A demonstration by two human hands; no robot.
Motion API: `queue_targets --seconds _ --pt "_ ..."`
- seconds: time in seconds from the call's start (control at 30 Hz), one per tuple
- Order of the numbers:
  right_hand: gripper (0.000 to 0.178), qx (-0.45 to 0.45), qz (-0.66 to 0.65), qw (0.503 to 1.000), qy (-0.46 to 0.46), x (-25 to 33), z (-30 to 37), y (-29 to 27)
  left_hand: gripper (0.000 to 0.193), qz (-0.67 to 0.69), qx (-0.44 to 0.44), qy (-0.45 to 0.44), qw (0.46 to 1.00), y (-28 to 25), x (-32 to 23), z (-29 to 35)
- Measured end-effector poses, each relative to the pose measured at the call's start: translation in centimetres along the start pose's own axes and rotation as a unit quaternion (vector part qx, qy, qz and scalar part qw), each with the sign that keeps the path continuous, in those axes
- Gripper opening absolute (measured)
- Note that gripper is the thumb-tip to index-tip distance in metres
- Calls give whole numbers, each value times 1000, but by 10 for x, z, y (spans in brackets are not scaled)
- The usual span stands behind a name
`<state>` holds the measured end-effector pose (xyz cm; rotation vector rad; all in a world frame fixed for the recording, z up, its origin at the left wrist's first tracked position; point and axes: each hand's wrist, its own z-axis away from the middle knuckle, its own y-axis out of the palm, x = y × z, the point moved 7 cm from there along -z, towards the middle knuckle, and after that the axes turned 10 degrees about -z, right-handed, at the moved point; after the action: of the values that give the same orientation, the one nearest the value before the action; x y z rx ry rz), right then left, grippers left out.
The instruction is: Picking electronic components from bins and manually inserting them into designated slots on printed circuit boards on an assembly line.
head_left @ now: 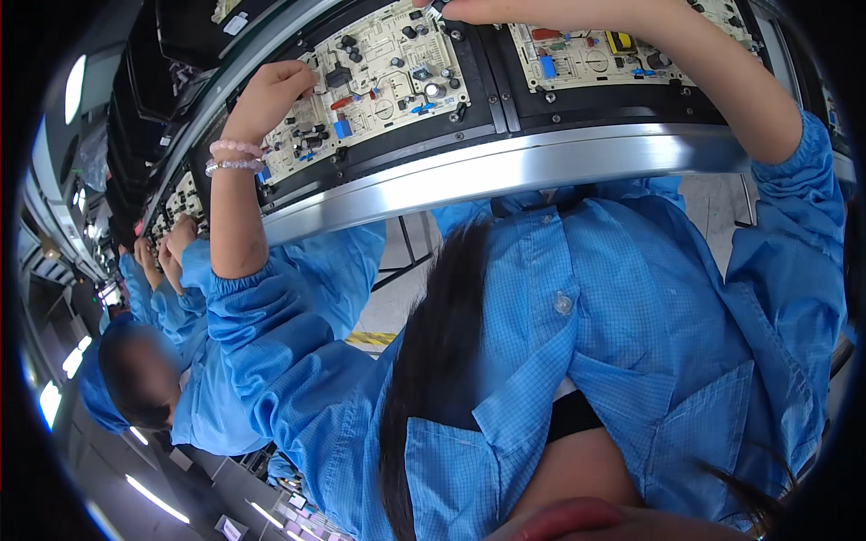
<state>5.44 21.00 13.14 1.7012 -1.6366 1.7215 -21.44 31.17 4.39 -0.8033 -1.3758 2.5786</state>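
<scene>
My left hand [275,90], with two beaded bracelets at the wrist, is closed in a pinch at the left edge of a cream circuit board [406,77]. Whatever its fingertips hold is hidden. The board carries black capacitors, a blue block-shaped part [342,129] and a red part [341,103]. At the top of the picture, my right hand [532,11] reaches across to the same board's upper right corner. Its fingertips come together by a small dark and silver part [437,11]; the frame edge cuts off most of that hand.
A second populated board [577,68] lies to the right in a black fixture [494,68]. A shiny metal rail [433,180] runs along the near edge. Left of me, a co-worker in a blue cap [104,370] sits close, hands over another board. Black bins [185,36] stand beyond the line.
</scene>
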Motion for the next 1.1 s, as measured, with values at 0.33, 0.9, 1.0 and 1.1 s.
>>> queue_targets --seconds 0.33,0.9,1.0,1.1 --pt "20 -2 0 1000 -10 -2 -2 3 25 39 -3 -25 999 -4 -5 8" --pt "20 34 -66 994 85 -13 -16 20 30 -268 -27 -45 962 -8 -30 -1" --pt "20 46 -61 992 99 -16 -17 24 30 -286 -3 -18 958 -9 -35 -4" --pt "20 22 2 998 58 -5 -17 23 33 -255 26 -11 966 -13 -43 -2"
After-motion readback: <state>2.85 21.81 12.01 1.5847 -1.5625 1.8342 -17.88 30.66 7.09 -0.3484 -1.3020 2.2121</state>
